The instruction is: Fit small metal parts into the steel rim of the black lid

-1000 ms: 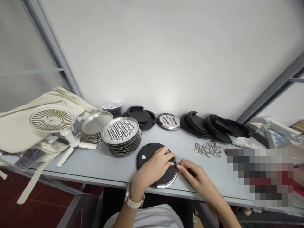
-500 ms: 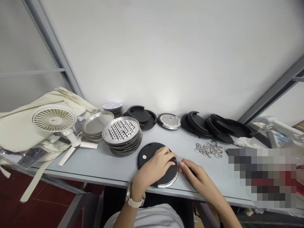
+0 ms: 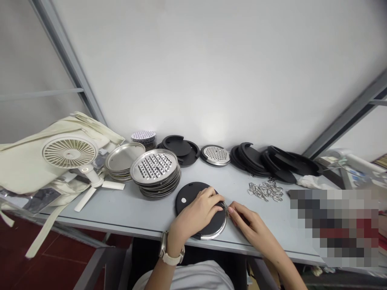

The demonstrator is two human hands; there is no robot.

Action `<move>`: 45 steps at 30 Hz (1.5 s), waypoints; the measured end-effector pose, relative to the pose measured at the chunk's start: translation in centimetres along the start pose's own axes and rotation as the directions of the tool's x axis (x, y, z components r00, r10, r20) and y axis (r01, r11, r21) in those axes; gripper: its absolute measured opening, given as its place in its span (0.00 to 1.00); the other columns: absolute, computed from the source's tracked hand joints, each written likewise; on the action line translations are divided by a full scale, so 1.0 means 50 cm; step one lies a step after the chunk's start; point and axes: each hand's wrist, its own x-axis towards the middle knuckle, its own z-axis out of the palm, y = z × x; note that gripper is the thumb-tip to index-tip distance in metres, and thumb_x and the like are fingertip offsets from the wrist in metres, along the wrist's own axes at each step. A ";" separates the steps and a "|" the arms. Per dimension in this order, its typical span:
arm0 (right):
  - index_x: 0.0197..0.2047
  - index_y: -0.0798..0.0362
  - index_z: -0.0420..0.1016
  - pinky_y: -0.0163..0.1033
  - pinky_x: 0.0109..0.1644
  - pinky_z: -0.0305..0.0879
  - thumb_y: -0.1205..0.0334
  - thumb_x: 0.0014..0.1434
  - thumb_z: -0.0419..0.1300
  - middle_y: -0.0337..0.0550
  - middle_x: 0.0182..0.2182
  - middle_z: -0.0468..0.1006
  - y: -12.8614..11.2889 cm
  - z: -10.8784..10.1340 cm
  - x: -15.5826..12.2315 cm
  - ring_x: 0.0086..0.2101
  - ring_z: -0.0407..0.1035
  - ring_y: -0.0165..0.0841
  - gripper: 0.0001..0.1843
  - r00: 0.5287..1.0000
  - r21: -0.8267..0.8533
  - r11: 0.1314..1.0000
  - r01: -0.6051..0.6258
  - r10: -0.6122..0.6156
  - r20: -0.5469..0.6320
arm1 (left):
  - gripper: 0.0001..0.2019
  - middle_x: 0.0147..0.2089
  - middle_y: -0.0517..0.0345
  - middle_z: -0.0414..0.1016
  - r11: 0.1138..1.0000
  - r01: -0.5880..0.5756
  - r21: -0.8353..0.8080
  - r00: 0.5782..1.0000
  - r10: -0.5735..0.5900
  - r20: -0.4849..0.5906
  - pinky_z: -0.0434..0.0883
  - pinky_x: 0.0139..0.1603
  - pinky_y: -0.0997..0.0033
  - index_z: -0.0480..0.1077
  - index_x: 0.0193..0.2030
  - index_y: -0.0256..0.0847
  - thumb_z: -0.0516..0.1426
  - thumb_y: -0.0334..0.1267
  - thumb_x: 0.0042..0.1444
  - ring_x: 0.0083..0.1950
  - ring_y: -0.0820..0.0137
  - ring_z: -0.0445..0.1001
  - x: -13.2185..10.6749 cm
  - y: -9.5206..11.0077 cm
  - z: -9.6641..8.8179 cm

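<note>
A black round disc with a silver metal rim (image 3: 192, 197) lies near the front edge of the table, a white dot on its left part. Across it rests my left hand (image 3: 198, 211), which wears a watch; its fingers are bent over the disc's right side and grip it there. A thin metal wire clip (image 3: 225, 206) sticks out at that edge, beside the left fingertips. My right hand (image 3: 246, 219) pinches the outer end of this clip between thumb and forefinger. How the clip meets the disc is hidden by the fingers.
Stacked metal grater discs (image 3: 155, 167) and plain metal discs (image 3: 125, 157) stand to the left, beside a white fan (image 3: 70, 153). Black holders (image 3: 252, 159) and a perforated grater (image 3: 215, 154) line the wall. Loose wire clips (image 3: 266, 190) lie right of centre.
My right fingertips have shifted slightly at the wire clip, and a little more of the wire shows. My left hand and the disc stay in place.
</note>
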 end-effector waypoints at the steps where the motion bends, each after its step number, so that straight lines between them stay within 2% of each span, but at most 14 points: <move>1: 0.29 0.51 0.59 0.34 0.34 0.56 0.54 0.69 0.47 0.34 0.25 0.62 0.000 0.000 0.000 0.29 0.59 0.31 0.17 1.000 -0.002 1.000 0.001 -0.001 0.001 | 0.11 0.45 0.55 0.67 1.000 0.000 0.000 1.000 0.000 0.000 0.66 0.52 0.67 0.69 0.51 0.42 0.49 0.35 0.65 0.49 0.67 0.67 0.000 0.000 0.000; 11: 0.30 0.51 0.61 0.34 0.32 0.52 0.52 0.68 0.49 0.33 0.25 0.58 0.001 -0.001 -0.005 0.28 0.55 0.30 0.16 1.000 -0.002 1.000 -0.008 0.008 0.018 | 0.11 0.46 0.55 0.66 1.000 0.001 0.026 1.000 -0.001 0.002 0.67 0.52 0.67 0.68 0.51 0.42 0.49 0.35 0.66 0.49 0.67 0.67 0.000 0.000 0.000; 25: 0.30 0.51 0.61 0.35 0.36 0.57 0.52 0.69 0.47 0.35 0.26 0.63 0.002 -0.001 -0.002 0.30 0.60 0.32 0.17 1.000 -0.018 1.000 0.019 -0.019 0.017 | 0.11 0.46 0.55 0.66 1.000 -0.002 0.021 1.000 0.002 -0.002 0.67 0.53 0.67 0.68 0.51 0.42 0.49 0.35 0.66 0.50 0.68 0.67 -0.002 -0.004 0.003; 32: 0.30 0.50 0.60 0.36 0.38 0.58 0.53 0.69 0.45 0.36 0.28 0.66 0.001 0.000 -0.001 0.32 0.63 0.33 0.17 0.998 -0.077 0.996 0.038 -0.035 0.043 | 0.10 0.46 0.55 0.67 1.000 -0.005 0.015 1.000 0.005 -0.003 0.66 0.54 0.66 0.68 0.51 0.42 0.50 0.35 0.65 0.50 0.67 0.67 0.000 -0.007 0.004; 45: 0.29 0.50 0.59 0.36 0.37 0.58 0.52 0.69 0.46 0.35 0.26 0.65 0.004 0.003 0.001 0.30 0.62 0.33 0.17 0.999 -0.113 0.993 0.041 -0.037 0.036 | 0.11 0.46 0.55 0.67 0.999 -0.012 0.034 1.000 0.012 0.006 0.66 0.54 0.67 0.68 0.52 0.43 0.50 0.35 0.65 0.50 0.67 0.67 0.001 -0.002 0.002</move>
